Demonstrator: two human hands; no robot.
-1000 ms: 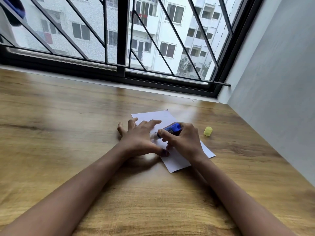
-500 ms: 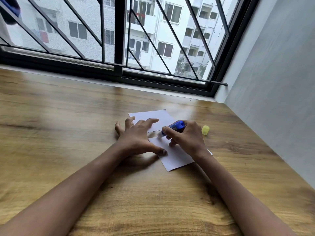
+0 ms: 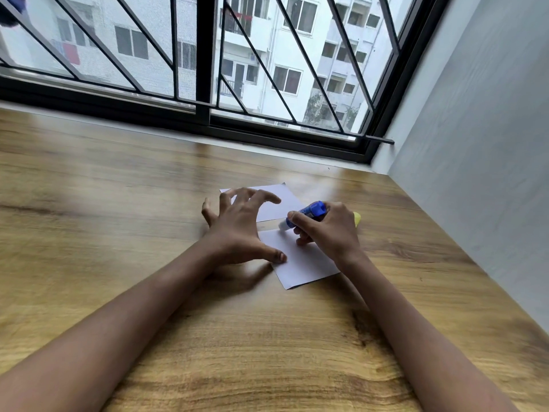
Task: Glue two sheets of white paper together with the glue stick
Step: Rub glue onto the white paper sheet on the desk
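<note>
Two white paper sheets lie on the wooden table (image 3: 118,233). The near sheet (image 3: 300,263) is in front of me, and the far sheet (image 3: 273,203) lies just beyond it with a strip of table between them. My left hand (image 3: 237,227) spreads its fingers wide. Its thumb presses the near sheet's left edge and its fingertips reach the far sheet. My right hand (image 3: 326,230) grips a blue glue stick (image 3: 309,212), whose white tip touches the near sheet's far edge.
A yellow cap (image 3: 357,218) lies on the table just right of my right hand, partly hidden by it. A grey wall (image 3: 475,144) bounds the table on the right. A barred window (image 3: 208,69) runs along the far edge.
The glue stick's tip has slid away from me along the near sheet to its far edge. My left hand stays spread in about the same place.
</note>
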